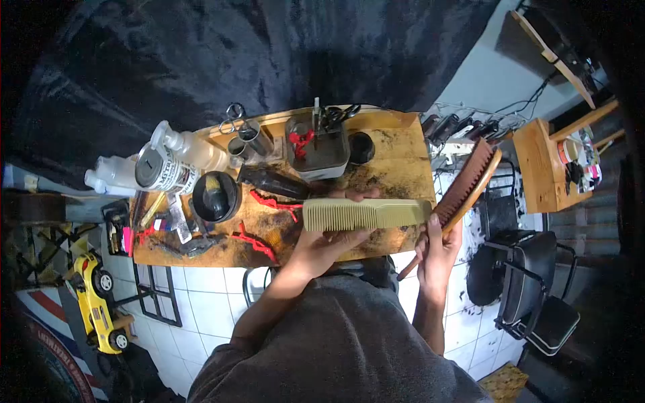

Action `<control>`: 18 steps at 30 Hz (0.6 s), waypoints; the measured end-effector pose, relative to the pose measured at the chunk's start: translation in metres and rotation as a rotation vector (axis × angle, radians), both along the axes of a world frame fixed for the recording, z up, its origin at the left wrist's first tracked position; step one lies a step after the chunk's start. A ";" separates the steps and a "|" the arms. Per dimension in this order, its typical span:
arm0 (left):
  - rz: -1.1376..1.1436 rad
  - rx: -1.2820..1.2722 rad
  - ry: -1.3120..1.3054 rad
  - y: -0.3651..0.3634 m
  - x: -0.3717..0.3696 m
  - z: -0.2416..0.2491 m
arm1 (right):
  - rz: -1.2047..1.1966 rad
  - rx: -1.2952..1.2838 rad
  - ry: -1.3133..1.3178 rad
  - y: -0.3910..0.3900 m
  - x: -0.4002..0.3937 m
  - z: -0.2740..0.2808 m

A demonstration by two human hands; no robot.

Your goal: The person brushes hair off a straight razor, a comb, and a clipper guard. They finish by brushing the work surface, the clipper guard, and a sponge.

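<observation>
A pale yellow-green comb [366, 214] lies level over the right part of the wooden table, its teeth pointing down. My left hand [329, 247] is closed on its left half, with fingers behind and thumb in front. In my right hand [438, 252] is the handle of a wooden brush [470, 185], which tilts up to the right with its reddish-brown bristles facing the upper left. The comb's right end comes close to the brush; whether they touch is unclear. Left of the comb, red clips [254, 242] lie on the table.
The wooden table [386, 149] bears dark hair clippings, a grey container [318, 151] with tools, a black bowl [216, 197], a dark bottle [274, 182] and a white-labelled jar [161, 168]. A black chair [531, 279] stands at right, a yellow toy car [98, 303] at left.
</observation>
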State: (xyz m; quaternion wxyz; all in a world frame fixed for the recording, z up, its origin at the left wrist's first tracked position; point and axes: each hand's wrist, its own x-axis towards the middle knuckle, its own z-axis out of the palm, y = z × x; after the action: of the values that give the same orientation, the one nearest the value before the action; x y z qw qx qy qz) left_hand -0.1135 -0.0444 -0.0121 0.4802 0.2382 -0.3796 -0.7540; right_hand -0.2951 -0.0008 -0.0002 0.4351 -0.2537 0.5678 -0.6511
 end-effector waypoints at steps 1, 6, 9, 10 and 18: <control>-0.017 -0.017 -0.025 0.002 0.000 0.000 | -0.016 -0.003 -0.003 -0.003 -0.001 -0.002; -0.270 0.152 0.117 0.010 0.013 0.006 | -0.047 -0.074 -0.094 -0.012 -0.007 -0.004; -0.321 0.027 0.243 0.008 0.013 0.000 | -0.038 -0.099 -0.118 -0.013 -0.011 -0.007; -0.402 -0.028 0.346 0.004 0.016 -0.006 | -0.018 -0.105 -0.109 -0.013 -0.012 -0.008; -0.535 0.066 -0.381 0.002 0.023 0.013 | 0.183 -0.103 -0.022 -0.015 -0.014 0.001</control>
State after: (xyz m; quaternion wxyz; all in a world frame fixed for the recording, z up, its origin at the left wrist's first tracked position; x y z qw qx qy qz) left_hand -0.0909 -0.0421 0.0009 0.1775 0.2821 -0.4869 -0.8074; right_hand -0.3090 -0.0163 0.0004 0.4852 -0.3195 0.5033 -0.6396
